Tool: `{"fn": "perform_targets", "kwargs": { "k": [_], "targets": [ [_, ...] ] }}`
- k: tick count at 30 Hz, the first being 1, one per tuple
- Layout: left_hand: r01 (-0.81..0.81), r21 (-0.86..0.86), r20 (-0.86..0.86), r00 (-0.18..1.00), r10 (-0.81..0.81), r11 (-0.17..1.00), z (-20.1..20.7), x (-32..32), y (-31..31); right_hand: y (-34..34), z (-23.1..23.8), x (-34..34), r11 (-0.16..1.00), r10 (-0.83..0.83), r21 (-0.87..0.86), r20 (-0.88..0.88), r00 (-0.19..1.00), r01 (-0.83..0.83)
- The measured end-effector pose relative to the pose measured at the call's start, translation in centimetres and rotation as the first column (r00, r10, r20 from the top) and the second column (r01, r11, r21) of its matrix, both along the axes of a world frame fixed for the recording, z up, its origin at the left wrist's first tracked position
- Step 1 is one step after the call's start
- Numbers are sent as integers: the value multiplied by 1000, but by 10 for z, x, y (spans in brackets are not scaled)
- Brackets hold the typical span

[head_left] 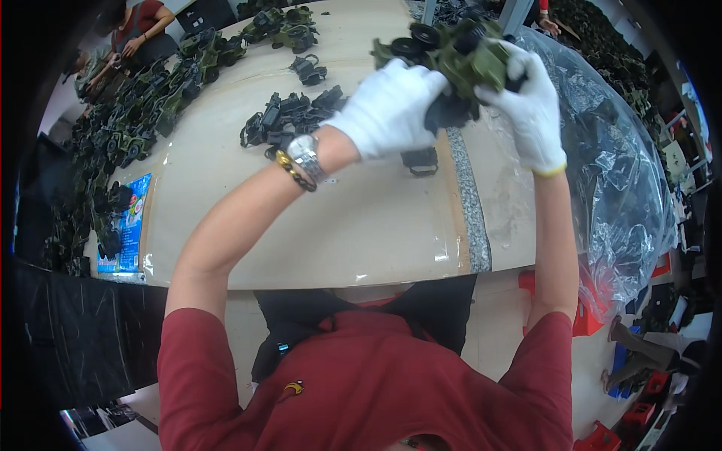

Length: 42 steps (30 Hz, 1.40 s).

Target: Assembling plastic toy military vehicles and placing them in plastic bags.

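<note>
Over the far right part of the table, I hold a dark green toy jeep with black wheels, slightly blurred. My left hand, in a white glove, is closed around its left and near side. Gripping its right side is my right hand, gloved in white too, with thumb and fingers bent round the body. A black plastic frame part lies on the table just below the toy. Left of my left hand sits a pile of similar black parts, and a single black part lies farther back.
Many green toy jeeps line the table's left side, beside a blue printed sheet. Clear plastic bagging drapes at the right, with more green toys beyond. Another person works at the far left. Red stools stand lower right.
</note>
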<state>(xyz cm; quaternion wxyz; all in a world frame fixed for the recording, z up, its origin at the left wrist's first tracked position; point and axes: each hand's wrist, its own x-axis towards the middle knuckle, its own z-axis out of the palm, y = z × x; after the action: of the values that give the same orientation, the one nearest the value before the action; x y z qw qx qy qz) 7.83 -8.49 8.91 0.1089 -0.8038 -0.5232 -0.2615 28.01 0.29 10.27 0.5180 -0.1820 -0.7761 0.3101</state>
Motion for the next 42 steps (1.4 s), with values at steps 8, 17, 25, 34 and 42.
{"fn": "perform_targets", "kwargs": {
  "k": [8, 17, 25, 34, 42],
  "targets": [
    [188, -172, 53, 982, -182, 967, -77, 108, 0, -66, -56, 104, 928, -317, -164, 121, 941, 334],
    [376, 113, -105, 925, -366, 919, -116, 98, -8, -24, -67, 153, 704, -705, 377, 476, 526, 602],
    [184, -47, -34, 982, -185, 982, -102, 21, -106, 71, -67, -76, 805, -367, 562, 726, 582, -193],
    [-227, -37, 97, 968, 230, 973, -105, -76, -181, 118, -109, -130, 837, -352, 385, 923, 157, -389],
    [-418, -38, 289, 865, 411, 908, -123, -126, -149, 85, -86, -114, 673, -385, 571, 813, 437, -470]
  ]
}}
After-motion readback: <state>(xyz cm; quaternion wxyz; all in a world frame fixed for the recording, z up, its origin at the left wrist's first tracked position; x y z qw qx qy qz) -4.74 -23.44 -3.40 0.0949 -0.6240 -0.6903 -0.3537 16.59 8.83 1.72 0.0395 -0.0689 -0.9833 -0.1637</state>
